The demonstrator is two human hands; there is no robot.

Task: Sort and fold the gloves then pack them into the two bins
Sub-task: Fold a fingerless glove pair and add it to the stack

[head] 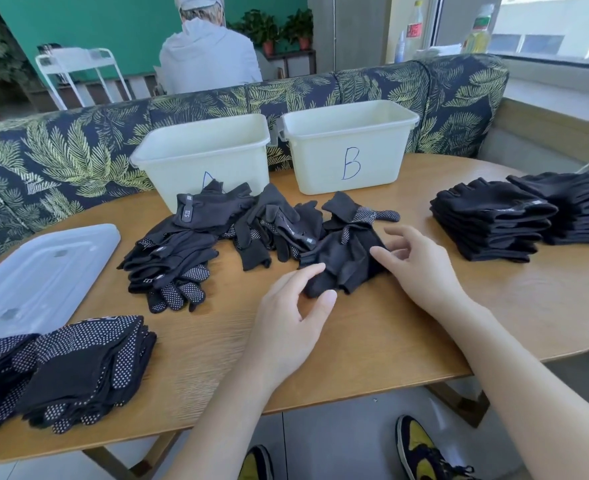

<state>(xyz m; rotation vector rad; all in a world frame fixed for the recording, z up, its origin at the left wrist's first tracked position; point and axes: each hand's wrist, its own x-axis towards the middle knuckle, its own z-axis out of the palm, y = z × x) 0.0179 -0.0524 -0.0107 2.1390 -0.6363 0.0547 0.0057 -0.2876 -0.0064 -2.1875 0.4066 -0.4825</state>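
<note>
Table (372,341) carries it all: bins (348,147) far, both look empty; folded stacks (490,220) right and near left; loose pile (217,237) mid. Step looks like folding, packing not begun. Glove (341,261) lies mid-table between both hands. Left hand (293,313): thumb and forefinger on its near edge, grip loose. Right hand (421,265): open, fingertips at its right edge. Next: pinch, fold over, move to a stack.
</note>
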